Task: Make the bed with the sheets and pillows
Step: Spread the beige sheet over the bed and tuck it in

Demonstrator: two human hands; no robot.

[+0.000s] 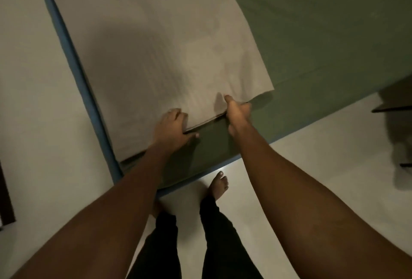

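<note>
A folded beige sheet lies along the left side of the mattress, on top of a green sheet that covers the bed. My left hand grips the beige sheet's near edge, fingers on top and thumb under the fold. My right hand pinches the same edge further right, thumb on top. A blue mattress border shows along the left side and the near corner. No pillows are in view.
Pale floor lies left of the bed and in front of it. My bare feet stand at the bed's near corner. Dark furniture sits at the right edge, and a dark strip at the far left.
</note>
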